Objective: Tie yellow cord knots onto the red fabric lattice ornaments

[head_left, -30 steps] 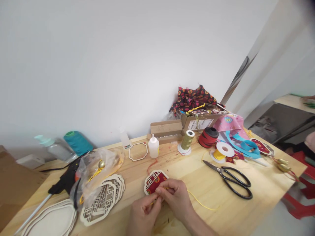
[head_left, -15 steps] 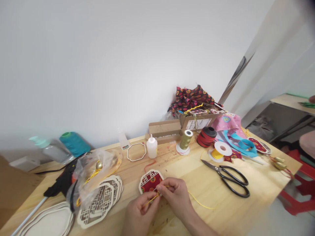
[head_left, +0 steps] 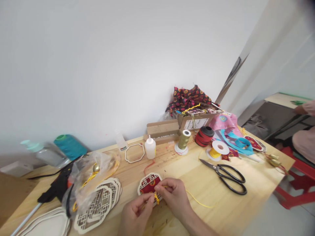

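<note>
My left hand [head_left: 138, 209] and my right hand [head_left: 175, 196] meet over the near middle of the table, fingertips pinched close together. Both grip yellow cord [head_left: 157, 198], which is bunched in a small loop or knot between them. From my right hand the cord's loose tail [head_left: 198, 202] runs out across the wood to the right. Just beyond my fingers lies a wooden lattice frame backed with red patterned fabric [head_left: 148, 183], partly hidden by the hands. A red string comes off its top edge.
Black-handled scissors [head_left: 222, 175] lie to the right, near a yellow cord spool [head_left: 218, 150]. A white glue bottle [head_left: 150, 147] stands behind the hands. Stacked lattice frames [head_left: 94, 209] and a plastic bag [head_left: 86, 173] fill the left. Another person's arm [head_left: 305, 108] shows at far right.
The yellow cord between my fingertips now hangs in a bunched loop, where it was stretched thin before. My left hand has shifted slightly left; the view has turned a little.
</note>
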Demonstrator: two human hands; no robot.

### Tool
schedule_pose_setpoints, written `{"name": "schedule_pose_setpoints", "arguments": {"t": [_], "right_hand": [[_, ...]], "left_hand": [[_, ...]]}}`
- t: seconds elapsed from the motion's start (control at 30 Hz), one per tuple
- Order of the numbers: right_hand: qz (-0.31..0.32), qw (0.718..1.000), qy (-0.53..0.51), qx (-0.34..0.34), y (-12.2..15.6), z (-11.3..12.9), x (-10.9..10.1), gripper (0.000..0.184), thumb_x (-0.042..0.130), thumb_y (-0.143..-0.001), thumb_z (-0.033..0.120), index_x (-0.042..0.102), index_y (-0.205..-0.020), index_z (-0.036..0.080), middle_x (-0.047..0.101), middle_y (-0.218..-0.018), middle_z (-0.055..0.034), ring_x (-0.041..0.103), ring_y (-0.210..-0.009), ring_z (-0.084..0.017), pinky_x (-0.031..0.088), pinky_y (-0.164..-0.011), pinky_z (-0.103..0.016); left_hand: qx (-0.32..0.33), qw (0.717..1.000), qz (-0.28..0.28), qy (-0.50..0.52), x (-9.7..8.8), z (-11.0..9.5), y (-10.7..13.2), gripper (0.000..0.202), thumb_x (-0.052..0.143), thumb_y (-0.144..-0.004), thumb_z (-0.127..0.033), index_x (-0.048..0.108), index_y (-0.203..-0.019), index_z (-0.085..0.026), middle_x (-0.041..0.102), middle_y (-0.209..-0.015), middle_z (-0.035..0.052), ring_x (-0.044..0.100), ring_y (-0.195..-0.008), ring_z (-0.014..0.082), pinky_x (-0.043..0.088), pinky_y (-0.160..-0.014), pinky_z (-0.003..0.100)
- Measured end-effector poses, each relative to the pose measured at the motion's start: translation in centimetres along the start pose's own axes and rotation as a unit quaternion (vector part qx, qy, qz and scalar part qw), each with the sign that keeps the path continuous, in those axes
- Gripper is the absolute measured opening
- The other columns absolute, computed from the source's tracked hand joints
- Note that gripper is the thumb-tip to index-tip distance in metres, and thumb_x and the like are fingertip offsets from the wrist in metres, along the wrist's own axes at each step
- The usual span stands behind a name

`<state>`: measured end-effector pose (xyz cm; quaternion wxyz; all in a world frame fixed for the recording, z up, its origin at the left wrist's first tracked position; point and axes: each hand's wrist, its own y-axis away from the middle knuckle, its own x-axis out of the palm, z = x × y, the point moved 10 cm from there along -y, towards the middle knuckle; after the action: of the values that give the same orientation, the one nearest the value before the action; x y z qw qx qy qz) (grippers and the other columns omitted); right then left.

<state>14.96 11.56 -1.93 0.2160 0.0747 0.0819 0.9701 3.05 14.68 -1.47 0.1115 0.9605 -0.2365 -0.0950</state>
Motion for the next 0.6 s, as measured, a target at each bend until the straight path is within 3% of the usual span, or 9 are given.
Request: {"name": "schedule_pose_setpoints", "arguments": {"t": [0.23, 0.6], "right_hand": [[-0.021, 0.999, 0.013, -0.026, 0.1, 0.7, -0.4, 0.024, 0.062, -0.059, 0.037, 0.062, -0.053, 0.013, 0.052, -0.046, 0.0019, 0.041, -0.039, -0.006, 0.033, -0.036, -0.016], [-0.027, 0.998, 0.015, -0.056, 0.0, 0.7, -0.5, 0.023, 0.061, -0.062, 0.035, 0.063, -0.057, 0.013, 0.049, -0.046, 0.0028, 0.035, -0.039, -0.005, 0.029, -0.037, -0.015]], "left_hand": [[0.018, 0.999, 0.004, -0.027, 0.2, 0.1, -0.3, 0.025, 0.061, -0.062, -0.034, 0.07, -0.076, -0.015, 0.071, -0.064, 0.0027, 0.063, -0.063, 0.0195, 0.05, -0.057, 0.021], [0.038, 0.999, -0.027, -0.002, -0.5, -1.1, 0.2, 0.025, 0.062, -0.062, -0.033, 0.07, -0.076, -0.015, 0.072, -0.071, 0.0045, 0.064, -0.069, 0.0207, 0.051, -0.063, 0.023]]}}
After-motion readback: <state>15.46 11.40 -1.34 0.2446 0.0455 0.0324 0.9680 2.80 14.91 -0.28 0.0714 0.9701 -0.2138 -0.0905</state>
